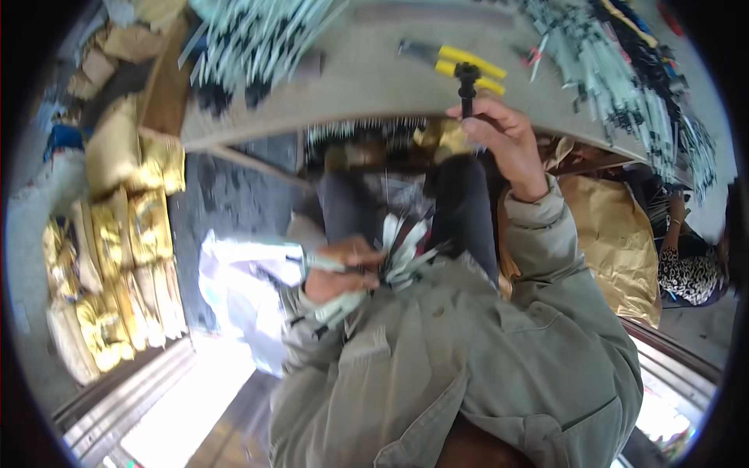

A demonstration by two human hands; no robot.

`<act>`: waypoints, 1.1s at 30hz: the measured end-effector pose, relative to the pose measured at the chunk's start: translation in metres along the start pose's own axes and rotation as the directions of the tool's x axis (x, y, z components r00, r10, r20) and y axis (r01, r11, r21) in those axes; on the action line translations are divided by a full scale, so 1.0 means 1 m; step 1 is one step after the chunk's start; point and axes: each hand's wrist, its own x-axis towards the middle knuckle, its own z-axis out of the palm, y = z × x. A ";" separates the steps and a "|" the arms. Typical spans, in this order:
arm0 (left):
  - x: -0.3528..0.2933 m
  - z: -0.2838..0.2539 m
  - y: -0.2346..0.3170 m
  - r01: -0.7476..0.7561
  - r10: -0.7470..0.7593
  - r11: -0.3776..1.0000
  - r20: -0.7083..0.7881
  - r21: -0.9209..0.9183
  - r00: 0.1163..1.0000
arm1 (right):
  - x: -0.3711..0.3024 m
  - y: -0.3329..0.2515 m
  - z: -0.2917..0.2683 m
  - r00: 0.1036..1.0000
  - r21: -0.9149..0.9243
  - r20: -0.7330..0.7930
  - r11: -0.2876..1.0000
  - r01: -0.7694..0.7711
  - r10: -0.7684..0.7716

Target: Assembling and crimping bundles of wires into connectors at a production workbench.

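My right hand (507, 136) is raised at the front edge of the table, closed in a pinch on a black part with a narrow stem and a wider, notched head (467, 76). Just behind that part, pliers with yellow handles (490, 83) lie on the tabletop. Low over my lap, my left hand (341, 269) is closed around a loose bunch of pale strips with black ends (406, 253). The strips fan out on both sides of its fingers. Motion blurs the left hand somewhat.
The grey table (367, 93) carries a heap of pale strips with black ends (261, 35) at the left and another long heap (616, 86) at the right. Golden packages (129, 234) stack at the left. A large brown paper sheet (612, 242) hangs at the right, near another person's hand (677, 209).
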 end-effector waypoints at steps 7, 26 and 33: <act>0.017 0.009 0.010 0.164 -0.164 0.984 0.005 -0.069 0.987 | -0.027 0.011 0.082 0.910 0.518 0.391 0.784 -0.342 0.138; 0.006 0.024 0.014 0.218 -0.211 0.976 -0.202 0.016 0.956 | -0.063 0.038 0.067 0.775 0.260 0.603 0.872 -0.414 0.189; -0.004 0.041 0.016 0.193 -0.164 0.981 -0.420 0.026 0.892 | -0.069 0.009 0.082 0.845 0.109 0.471 0.934 -0.341 0.253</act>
